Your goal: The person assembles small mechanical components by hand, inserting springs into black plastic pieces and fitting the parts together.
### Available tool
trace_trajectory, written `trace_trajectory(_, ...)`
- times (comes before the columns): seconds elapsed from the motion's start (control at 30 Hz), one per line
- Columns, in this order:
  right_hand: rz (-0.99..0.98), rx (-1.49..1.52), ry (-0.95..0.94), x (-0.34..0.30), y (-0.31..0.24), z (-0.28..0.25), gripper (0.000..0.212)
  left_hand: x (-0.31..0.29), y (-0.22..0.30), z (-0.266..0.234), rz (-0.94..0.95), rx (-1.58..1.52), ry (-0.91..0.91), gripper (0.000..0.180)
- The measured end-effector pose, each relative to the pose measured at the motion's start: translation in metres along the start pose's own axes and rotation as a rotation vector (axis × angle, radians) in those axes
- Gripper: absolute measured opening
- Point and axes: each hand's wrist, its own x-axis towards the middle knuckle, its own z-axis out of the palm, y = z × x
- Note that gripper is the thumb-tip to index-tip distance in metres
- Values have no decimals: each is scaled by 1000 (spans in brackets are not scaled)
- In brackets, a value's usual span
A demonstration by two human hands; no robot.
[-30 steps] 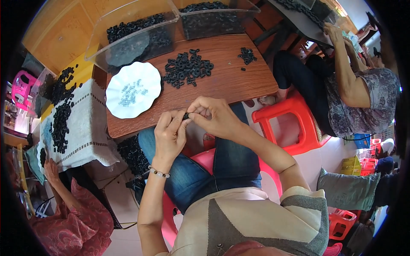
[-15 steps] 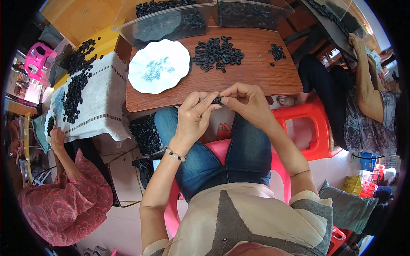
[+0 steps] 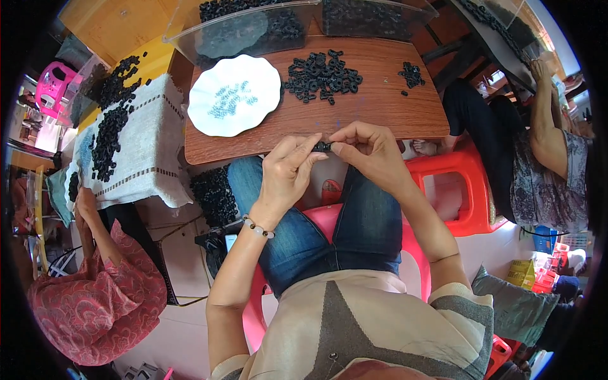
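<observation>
Just off the table's near edge, a small black part [image 3: 322, 147] is pinched between my two hands; its exact kind is too small to tell. My left hand [image 3: 285, 166], with a bead bracelet at the wrist, grips its left side between thumb and fingers. The thumb and forefinger of my right hand [image 3: 367, 152] close on its right side. Beyond them on the brown table [image 3: 253, 145] lies a heap of small black parts [image 3: 323, 76]. A white scalloped plate [image 3: 206, 88] to its left holds tiny clear or silvery pieces [image 3: 231, 100].
A smaller black pile [image 3: 411, 75] lies at the table's right. Clear bins [image 3: 253, 31] of black parts line the back. At left, a co-worker's hand [image 3: 85, 201] is beside a cloth-covered table [image 3: 152, 139]; another person sits at right by a red stool [image 3: 456, 190].
My hands have drawn slightly apart around the black part, so more of it shows. The right co-worker's hand has shifted a little.
</observation>
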Motion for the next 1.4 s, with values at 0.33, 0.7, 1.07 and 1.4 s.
trace_trajectory(0.33,2,-10,-7,-2,5,2,15,-1,-2,0,54,37,-7,34)
trace_trajectory(0.7,-14,-186,58,-3,5,7,12,-1,1,-1,62,32,-42,32)
trace_trajectory(1.07,24,-83,-5,-2,6,5,11,-3,-3,0,94,23,-54,36)
trace_trajectory(1.4,11,-128,-1,-4,8,5,9,-2,-3,1,68,8,-50,31)
